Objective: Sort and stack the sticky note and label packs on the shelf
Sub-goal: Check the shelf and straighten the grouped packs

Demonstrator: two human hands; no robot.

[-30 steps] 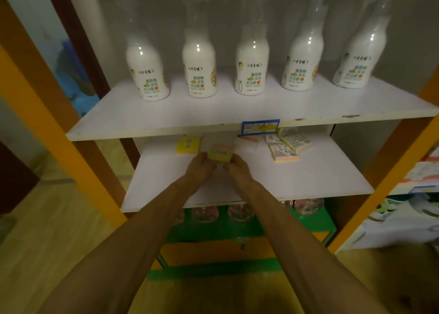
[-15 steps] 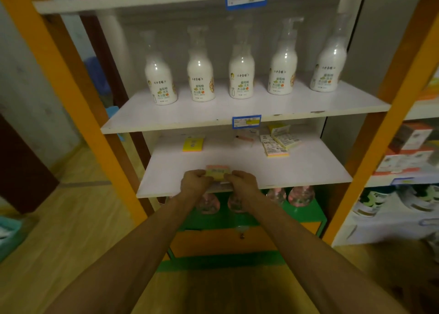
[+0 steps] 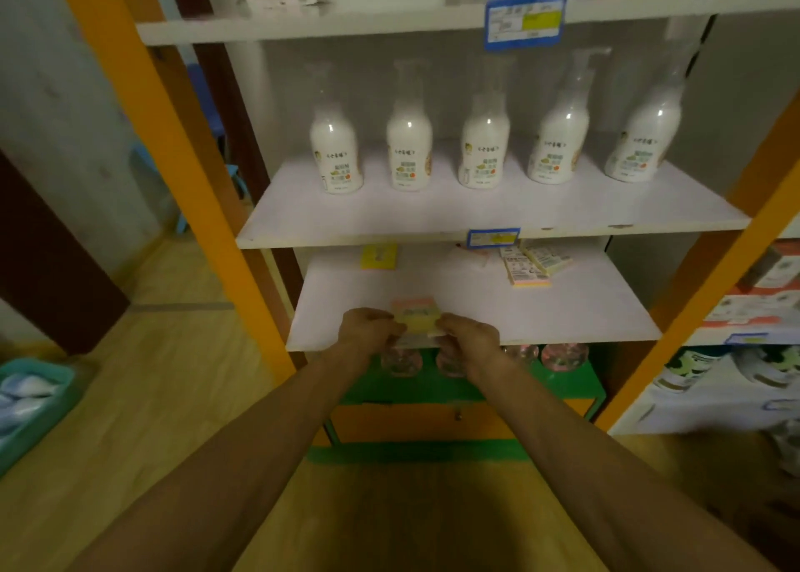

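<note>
A pink and yellow sticky note pack is held between both hands above the front edge of the lower white shelf. My left hand pinches its left side and my right hand pinches its right side. A yellow sticky note pack lies flat at the shelf's back left. At the back right lie two or three label packs, overlapping and askew, the front one with pink and yellow edges.
Several white pump bottles stand in a row on the shelf above. Blue price tags hang on the shelf edges. Orange uprights frame the unit. A green rack with clear bottles sits below. A teal bin stands on the floor at left.
Both hands have drawn the pink and yellow pack from the middle of the shelf back to its front edge. The view has pulled back and tilted up, showing a higher shelf.
</note>
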